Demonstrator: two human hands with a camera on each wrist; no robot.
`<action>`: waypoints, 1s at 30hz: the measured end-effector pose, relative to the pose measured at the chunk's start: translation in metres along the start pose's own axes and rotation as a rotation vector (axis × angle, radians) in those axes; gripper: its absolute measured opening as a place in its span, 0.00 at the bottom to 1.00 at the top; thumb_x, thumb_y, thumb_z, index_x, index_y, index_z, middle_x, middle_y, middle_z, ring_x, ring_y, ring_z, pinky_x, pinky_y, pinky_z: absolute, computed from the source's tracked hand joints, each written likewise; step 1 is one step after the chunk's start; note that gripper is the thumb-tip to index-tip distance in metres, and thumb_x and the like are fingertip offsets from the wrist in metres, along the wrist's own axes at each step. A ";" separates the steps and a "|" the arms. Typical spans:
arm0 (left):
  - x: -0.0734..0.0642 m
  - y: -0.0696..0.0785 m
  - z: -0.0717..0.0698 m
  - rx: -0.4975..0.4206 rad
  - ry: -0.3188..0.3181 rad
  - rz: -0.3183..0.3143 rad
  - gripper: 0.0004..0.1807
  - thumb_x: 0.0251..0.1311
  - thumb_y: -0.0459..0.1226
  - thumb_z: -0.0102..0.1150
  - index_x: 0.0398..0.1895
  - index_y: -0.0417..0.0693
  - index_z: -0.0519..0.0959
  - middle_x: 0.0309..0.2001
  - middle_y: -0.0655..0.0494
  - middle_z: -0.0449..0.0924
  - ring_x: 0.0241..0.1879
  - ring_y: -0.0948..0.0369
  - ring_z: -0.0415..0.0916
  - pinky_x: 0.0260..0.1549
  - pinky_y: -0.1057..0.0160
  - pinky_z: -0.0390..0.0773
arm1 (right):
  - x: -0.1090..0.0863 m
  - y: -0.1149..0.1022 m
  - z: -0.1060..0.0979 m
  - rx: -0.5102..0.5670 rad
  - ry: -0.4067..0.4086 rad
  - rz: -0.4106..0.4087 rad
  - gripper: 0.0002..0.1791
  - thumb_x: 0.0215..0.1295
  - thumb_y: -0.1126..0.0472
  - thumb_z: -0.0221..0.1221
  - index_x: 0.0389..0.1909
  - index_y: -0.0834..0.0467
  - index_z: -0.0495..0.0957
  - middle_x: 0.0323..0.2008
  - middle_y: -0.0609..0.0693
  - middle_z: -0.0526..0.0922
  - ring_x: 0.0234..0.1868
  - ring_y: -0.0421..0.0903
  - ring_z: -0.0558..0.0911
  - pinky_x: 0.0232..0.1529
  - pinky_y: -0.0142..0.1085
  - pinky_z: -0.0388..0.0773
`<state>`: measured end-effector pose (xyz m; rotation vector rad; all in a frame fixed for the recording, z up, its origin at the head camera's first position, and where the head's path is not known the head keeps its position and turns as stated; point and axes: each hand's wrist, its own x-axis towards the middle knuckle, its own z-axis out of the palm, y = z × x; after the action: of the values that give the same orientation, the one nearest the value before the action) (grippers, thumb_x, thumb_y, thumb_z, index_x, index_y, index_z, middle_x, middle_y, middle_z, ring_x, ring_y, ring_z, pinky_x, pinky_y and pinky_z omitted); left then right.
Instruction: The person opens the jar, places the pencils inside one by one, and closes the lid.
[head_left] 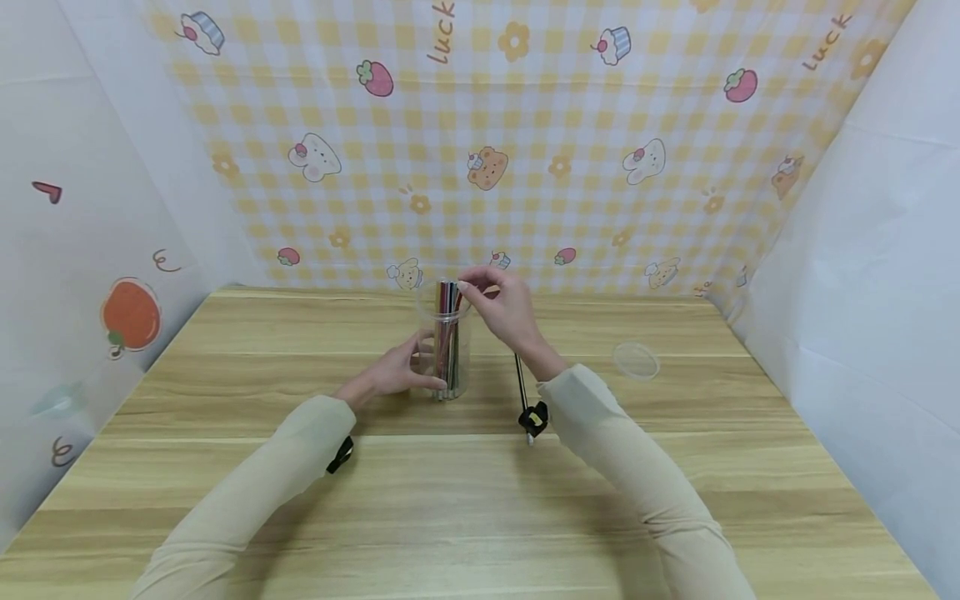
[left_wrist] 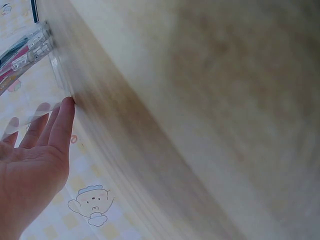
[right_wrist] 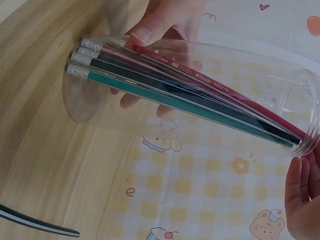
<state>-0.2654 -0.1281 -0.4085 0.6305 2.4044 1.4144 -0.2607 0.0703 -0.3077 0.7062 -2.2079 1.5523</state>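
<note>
A tall clear plastic jar point(head_left: 467, 350) stands upright on the wooden table, holding several pencils point(right_wrist: 185, 95) with their eraser ends down. Red, dark and green barrels show through its wall. My left hand point(head_left: 396, 369) grips the jar low down, thumb in front and fingers round the far side; the left wrist view shows those fingers point(left_wrist: 60, 122) fairly straight. At the jar's mouth, my right hand point(head_left: 504, 307) pinches the top of a red pencil point(head_left: 459, 300) between thumb and forefinger. Its other fingers point(right_wrist: 296, 182) lie beside the rim in the right wrist view.
One dark pencil point(head_left: 520, 379) lies on the table under the right forearm, partly hidden by a black wrist strap point(head_left: 534, 418). A round clear lid point(head_left: 636, 360) lies flat to the right. Behind the table point(head_left: 420, 508) hangs a yellow checked cloth point(head_left: 420, 117).
</note>
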 end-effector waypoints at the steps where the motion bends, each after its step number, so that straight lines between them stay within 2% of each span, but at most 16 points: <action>1: 0.000 0.000 0.000 -0.002 0.000 -0.005 0.49 0.38 0.43 0.70 0.64 0.54 0.51 0.57 0.39 0.62 0.55 0.47 0.61 0.55 0.46 0.57 | -0.001 -0.004 0.000 -0.002 -0.002 -0.005 0.07 0.58 0.64 0.56 0.34 0.64 0.78 0.30 0.51 0.79 0.30 0.43 0.74 0.29 0.32 0.75; 5: 0.000 0.000 0.000 -0.004 -0.005 -0.009 0.49 0.38 0.43 0.70 0.64 0.53 0.51 0.57 0.39 0.62 0.55 0.47 0.62 0.55 0.46 0.57 | 0.000 -0.004 0.001 -0.007 -0.003 -0.015 0.07 0.59 0.65 0.56 0.35 0.64 0.79 0.32 0.51 0.79 0.30 0.43 0.74 0.27 0.31 0.74; 14: -0.001 0.003 0.000 -0.021 -0.010 -0.010 0.49 0.39 0.42 0.70 0.64 0.52 0.51 0.57 0.38 0.62 0.55 0.46 0.62 0.55 0.46 0.56 | 0.002 0.002 0.003 -0.022 0.014 0.019 0.07 0.57 0.64 0.58 0.34 0.64 0.78 0.31 0.50 0.78 0.30 0.43 0.74 0.31 0.32 0.76; 19: -0.001 0.003 0.000 -0.016 -0.012 -0.015 0.49 0.39 0.43 0.70 0.65 0.52 0.50 0.58 0.39 0.62 0.56 0.47 0.61 0.55 0.46 0.56 | 0.001 0.002 0.003 -0.006 0.026 0.007 0.06 0.56 0.64 0.58 0.33 0.64 0.78 0.30 0.51 0.78 0.31 0.43 0.75 0.32 0.32 0.76; 30: -0.001 0.004 -0.001 -0.003 -0.022 -0.018 0.49 0.42 0.42 0.68 0.65 0.50 0.49 0.58 0.37 0.61 0.57 0.46 0.59 0.55 0.44 0.54 | 0.003 0.005 0.006 0.032 0.164 -0.022 0.06 0.55 0.64 0.59 0.31 0.65 0.78 0.28 0.52 0.79 0.27 0.42 0.75 0.30 0.31 0.75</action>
<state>-0.2636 -0.1274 -0.4043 0.6183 2.3849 1.3964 -0.2664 0.0653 -0.3121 0.5875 -2.0541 1.5793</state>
